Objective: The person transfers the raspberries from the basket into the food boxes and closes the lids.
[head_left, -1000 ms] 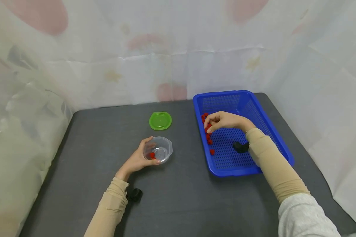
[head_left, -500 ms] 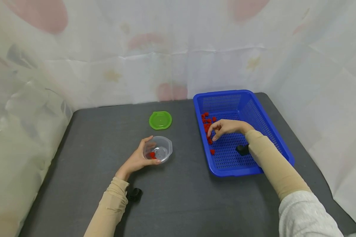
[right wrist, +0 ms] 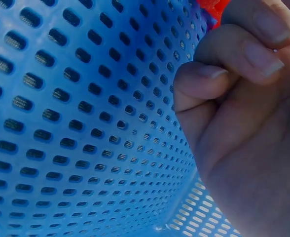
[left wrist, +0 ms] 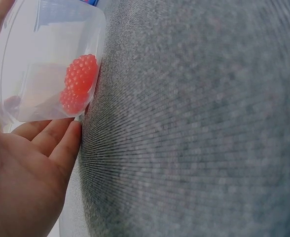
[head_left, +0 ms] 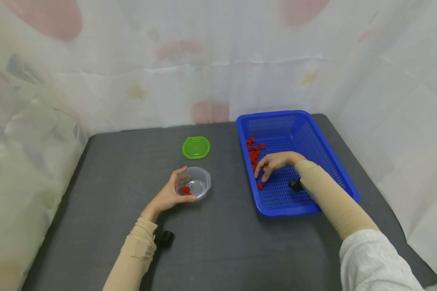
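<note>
My left hand (head_left: 169, 195) holds a clear plastic container (head_left: 203, 178) on the table, thumb at its near side and fingers round the far side. Inside the container lie red raspberries (left wrist: 81, 74), resting against its wall in the left wrist view. My right hand (head_left: 278, 161) reaches down into a blue plastic basket (head_left: 334, 159). Its thumb and index finger point down, a little apart, with nothing visible between them; the other fingers are curled in the right wrist view. Several raspberries (head_left: 254, 153) lie along the basket's left side, and a single raspberry (head_left: 260, 186) sits just below my fingertips.
A green lid (head_left: 196, 147) lies on the dark grey table (head_left: 218, 246), behind the container. Patterned white sheeting (head_left: 211, 60) hangs at the back and both sides. A black wrist camera (head_left: 165, 239) sits under my left wrist.
My right hand has moved nearer along the basket's left side, away from the raspberry cluster towards the single one. One raspberry now sits slightly apart at the back. The left hand stays put.
</note>
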Demonstrator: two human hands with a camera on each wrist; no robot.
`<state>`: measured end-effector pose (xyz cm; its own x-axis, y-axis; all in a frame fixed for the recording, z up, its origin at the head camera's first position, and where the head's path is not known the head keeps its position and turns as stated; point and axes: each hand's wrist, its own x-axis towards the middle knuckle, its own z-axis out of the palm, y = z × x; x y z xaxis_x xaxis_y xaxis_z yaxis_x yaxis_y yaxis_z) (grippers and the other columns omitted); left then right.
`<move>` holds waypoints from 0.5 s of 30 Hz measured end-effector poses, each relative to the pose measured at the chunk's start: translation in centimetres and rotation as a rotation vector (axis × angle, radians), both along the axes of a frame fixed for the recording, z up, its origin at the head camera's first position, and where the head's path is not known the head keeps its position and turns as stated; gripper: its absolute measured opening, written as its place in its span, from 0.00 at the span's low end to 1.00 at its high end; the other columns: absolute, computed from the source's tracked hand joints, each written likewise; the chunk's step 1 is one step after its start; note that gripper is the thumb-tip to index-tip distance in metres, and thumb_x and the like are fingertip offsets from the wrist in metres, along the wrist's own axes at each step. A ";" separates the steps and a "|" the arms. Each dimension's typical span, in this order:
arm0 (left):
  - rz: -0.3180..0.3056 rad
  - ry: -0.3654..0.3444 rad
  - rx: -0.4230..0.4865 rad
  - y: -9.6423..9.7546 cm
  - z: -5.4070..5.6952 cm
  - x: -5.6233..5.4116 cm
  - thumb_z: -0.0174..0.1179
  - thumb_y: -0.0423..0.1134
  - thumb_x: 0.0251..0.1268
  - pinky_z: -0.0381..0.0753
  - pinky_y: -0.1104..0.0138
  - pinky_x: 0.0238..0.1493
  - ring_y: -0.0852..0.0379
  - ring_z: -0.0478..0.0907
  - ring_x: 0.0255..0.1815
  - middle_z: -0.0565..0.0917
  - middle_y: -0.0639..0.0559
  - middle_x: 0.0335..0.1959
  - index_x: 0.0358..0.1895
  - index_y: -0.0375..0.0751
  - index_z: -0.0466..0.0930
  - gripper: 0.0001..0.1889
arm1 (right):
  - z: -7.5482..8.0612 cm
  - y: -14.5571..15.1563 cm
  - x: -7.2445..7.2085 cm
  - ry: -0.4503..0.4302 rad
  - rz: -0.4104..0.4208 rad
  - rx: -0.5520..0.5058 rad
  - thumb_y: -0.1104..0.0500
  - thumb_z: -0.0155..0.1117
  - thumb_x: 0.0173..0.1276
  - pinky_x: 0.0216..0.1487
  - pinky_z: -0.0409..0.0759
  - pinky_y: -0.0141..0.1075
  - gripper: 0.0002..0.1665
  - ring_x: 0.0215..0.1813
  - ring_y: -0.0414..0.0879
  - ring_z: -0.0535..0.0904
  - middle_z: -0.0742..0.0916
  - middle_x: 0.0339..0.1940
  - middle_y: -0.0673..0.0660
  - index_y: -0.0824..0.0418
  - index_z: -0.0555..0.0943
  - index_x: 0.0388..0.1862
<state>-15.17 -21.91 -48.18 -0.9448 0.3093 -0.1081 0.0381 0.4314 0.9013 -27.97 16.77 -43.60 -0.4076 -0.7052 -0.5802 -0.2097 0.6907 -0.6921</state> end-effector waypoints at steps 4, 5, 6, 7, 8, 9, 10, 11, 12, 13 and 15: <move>0.004 0.001 -0.005 0.0 0.0 -0.1 0.74 0.45 0.43 0.60 0.46 0.67 0.45 0.61 0.71 0.67 0.44 0.67 0.72 0.53 0.45 0.55 | 0.0 -0.2 -0.1 -0.020 0.021 0.037 0.58 0.66 0.59 0.29 0.63 0.29 0.20 0.19 0.35 0.59 0.68 0.14 0.43 0.59 0.80 0.51; 0.005 -0.001 -0.005 0.0 0.0 -0.1 0.74 0.45 0.43 0.60 0.46 0.67 0.45 0.61 0.71 0.67 0.44 0.67 0.72 0.53 0.45 0.55 | 0.0 -0.2 -0.1 -0.024 0.028 0.050 0.58 0.66 0.59 0.28 0.62 0.28 0.20 0.19 0.35 0.58 0.68 0.14 0.43 0.59 0.80 0.51; 0.006 -0.004 -0.005 0.0 0.0 -0.1 0.74 0.44 0.43 0.60 0.46 0.67 0.45 0.61 0.71 0.67 0.44 0.67 0.72 0.53 0.45 0.55 | -0.1 -0.3 -0.1 -0.029 0.034 0.060 0.57 0.67 0.59 0.27 0.62 0.27 0.20 0.18 0.35 0.58 0.67 0.13 0.43 0.59 0.80 0.51; 0.005 -0.007 -0.008 0.0 0.0 -0.1 0.74 0.44 0.43 0.59 0.46 0.67 0.45 0.61 0.71 0.67 0.44 0.67 0.72 0.53 0.44 0.55 | -0.2 -0.3 -0.1 -0.034 0.040 0.070 0.57 0.67 0.59 0.27 0.62 0.27 0.20 0.18 0.34 0.58 0.67 0.13 0.42 0.59 0.80 0.51; 0.005 -0.010 -0.008 0.0 0.0 -0.1 0.74 0.44 0.44 0.59 0.46 0.67 0.45 0.61 0.71 0.66 0.44 0.67 0.72 0.53 0.44 0.55 | -0.2 -0.4 -0.1 -0.039 0.043 0.080 0.57 0.67 0.59 0.26 0.62 0.27 0.20 0.17 0.34 0.58 0.67 0.12 0.42 0.58 0.80 0.51; 0.007 -0.015 -0.005 0.0 0.0 -0.1 0.74 0.43 0.44 0.59 0.46 0.67 0.44 0.60 0.71 0.66 0.43 0.67 0.72 0.52 0.44 0.54 | -0.3 -0.4 -0.1 -0.041 0.046 0.089 0.57 0.67 0.59 0.25 0.61 0.27 0.20 0.17 0.34 0.58 0.67 0.12 0.42 0.58 0.80 0.51; 0.007 -0.022 -0.001 0.1 0.1 0.0 0.74 0.42 0.44 0.59 0.46 0.67 0.44 0.60 0.71 0.66 0.42 0.67 0.73 0.52 0.44 0.54 | -0.4 -0.5 0.0 -0.040 0.049 0.100 0.57 0.67 0.59 0.25 0.61 0.27 0.19 0.17 0.34 0.58 0.67 0.12 0.42 0.57 0.81 0.50; 0.005 -0.027 -0.002 0.1 0.3 0.0 0.74 0.41 0.45 0.58 0.45 0.67 0.43 0.60 0.71 0.65 0.41 0.68 0.73 0.51 0.43 0.54 | -0.5 -0.5 0.0 -0.041 0.047 0.107 0.57 0.67 0.59 0.24 0.61 0.28 0.19 0.17 0.35 0.58 0.67 0.12 0.42 0.56 0.81 0.50; 0.000 -0.027 -0.003 0.2 0.6 0.1 0.73 0.41 0.45 0.58 0.45 0.67 0.42 0.59 0.71 0.65 0.40 0.68 0.73 0.50 0.43 0.54 | -0.5 -0.5 0.0 -0.041 0.042 0.115 0.57 0.67 0.59 0.24 0.61 0.28 0.18 0.16 0.35 0.59 0.67 0.11 0.42 0.56 0.81 0.49; -0.004 -0.030 0.000 0.3 1.0 0.3 0.73 0.40 0.45 0.58 0.45 0.67 0.42 0.59 0.71 0.64 0.39 0.68 0.73 0.49 0.43 0.54 | -0.6 -0.5 0.0 -0.039 0.041 0.122 0.56 0.67 0.59 0.23 0.60 0.28 0.18 0.16 0.35 0.58 0.67 0.11 0.42 0.55 0.81 0.49; -0.009 -0.036 0.003 0.6 1.8 0.5 0.73 0.40 0.46 0.58 0.44 0.67 0.40 0.59 0.71 0.64 0.37 0.68 0.73 0.47 0.43 0.54 | -0.8 -0.6 0.1 -0.036 0.037 0.132 0.56 0.68 0.58 0.22 0.59 0.28 0.17 0.15 0.35 0.58 0.67 0.11 0.42 0.53 0.82 0.47</move>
